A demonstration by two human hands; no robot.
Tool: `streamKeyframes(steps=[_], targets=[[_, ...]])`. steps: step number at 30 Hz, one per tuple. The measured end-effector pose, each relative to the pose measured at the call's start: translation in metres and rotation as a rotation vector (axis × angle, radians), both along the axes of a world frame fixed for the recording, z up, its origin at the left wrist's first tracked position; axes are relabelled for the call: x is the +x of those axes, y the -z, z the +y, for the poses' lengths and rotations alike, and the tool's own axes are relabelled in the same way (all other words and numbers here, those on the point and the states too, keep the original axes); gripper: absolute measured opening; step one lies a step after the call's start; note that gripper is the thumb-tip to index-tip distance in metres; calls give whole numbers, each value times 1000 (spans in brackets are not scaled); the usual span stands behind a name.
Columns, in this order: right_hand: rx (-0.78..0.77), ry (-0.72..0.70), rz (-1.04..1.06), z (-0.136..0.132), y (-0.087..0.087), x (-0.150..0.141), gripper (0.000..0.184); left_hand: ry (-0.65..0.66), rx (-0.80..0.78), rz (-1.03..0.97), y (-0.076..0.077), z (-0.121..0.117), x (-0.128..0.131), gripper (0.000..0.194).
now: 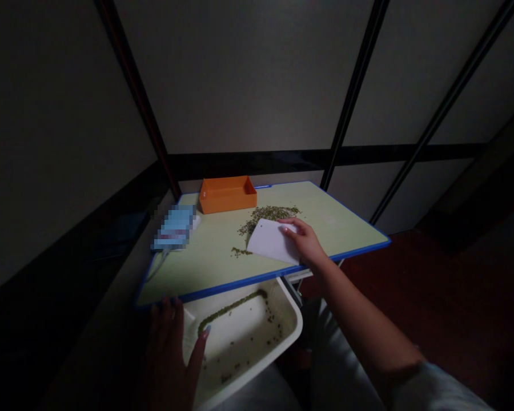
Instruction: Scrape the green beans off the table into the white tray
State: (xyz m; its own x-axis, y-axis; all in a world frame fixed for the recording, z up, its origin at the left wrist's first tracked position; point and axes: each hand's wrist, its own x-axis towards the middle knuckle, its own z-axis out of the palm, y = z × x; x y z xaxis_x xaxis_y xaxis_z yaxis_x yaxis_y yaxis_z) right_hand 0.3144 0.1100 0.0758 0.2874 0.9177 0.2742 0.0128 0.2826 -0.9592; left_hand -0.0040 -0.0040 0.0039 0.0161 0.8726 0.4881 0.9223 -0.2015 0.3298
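My right hand (303,242) pinches a white plastic scraper (272,240), thumb on top, tilted against the tabletop (205,257). Just beyond the scraper's edge lies a scattered pile of small green and brownish beans or seeds (265,214), with a smaller patch beside its left corner. Below the table's front edge is a white tub (293,319), with a line of green beans along its far side and loose bits on its bottom. My left hand (171,348) grips the tub's left side, its thumb over the inside; shadow partly hides the fingers.
An orange open box (229,197) stands at the back left of the table. Left of the pile is a blurred light-blue object (174,227) with a pale cord. Panelled walls (248,74) rise behind the table. My legs are below, by the tub.
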Motion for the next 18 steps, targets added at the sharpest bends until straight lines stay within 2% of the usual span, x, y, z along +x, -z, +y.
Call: streamKeyframes(steps=[8,18], targets=[[-7,-29,12,0,2,1,32,9,21,-5,0,-1,1,68],[-21,-58,-1,0,2,2,34,-13,-59,-53,-6,-1,4,68]])
